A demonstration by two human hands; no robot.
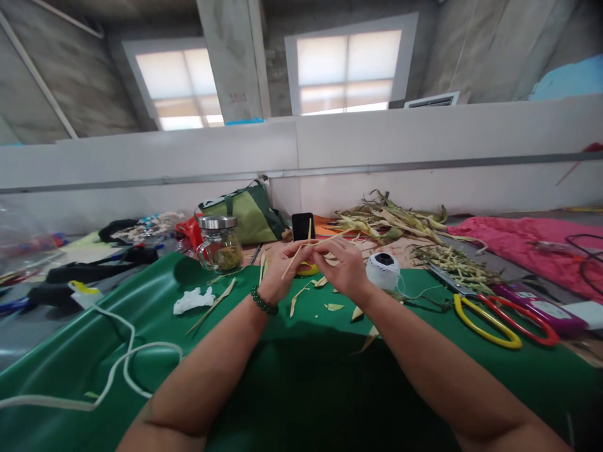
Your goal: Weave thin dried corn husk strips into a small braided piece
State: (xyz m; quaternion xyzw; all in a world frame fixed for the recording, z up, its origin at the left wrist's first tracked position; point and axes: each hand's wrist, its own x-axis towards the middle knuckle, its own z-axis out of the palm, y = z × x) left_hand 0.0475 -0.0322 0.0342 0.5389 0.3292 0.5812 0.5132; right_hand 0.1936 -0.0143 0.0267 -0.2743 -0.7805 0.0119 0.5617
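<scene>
Over the green mat point(155, 301), the left hand point(282, 267) and right hand point(346, 263), both closed narrow, pinch thin straw strips point(292, 262) between them. Too hard a pull could snap one, or a loose pinch drop it; beyond lie a thread ball point(381, 277) and husk pile point(391, 221).

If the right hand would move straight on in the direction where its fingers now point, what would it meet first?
Most likely the left hand or the pale strips it holds, since the right hand points toward them. Whether the two hands already touch is unclear.
</scene>
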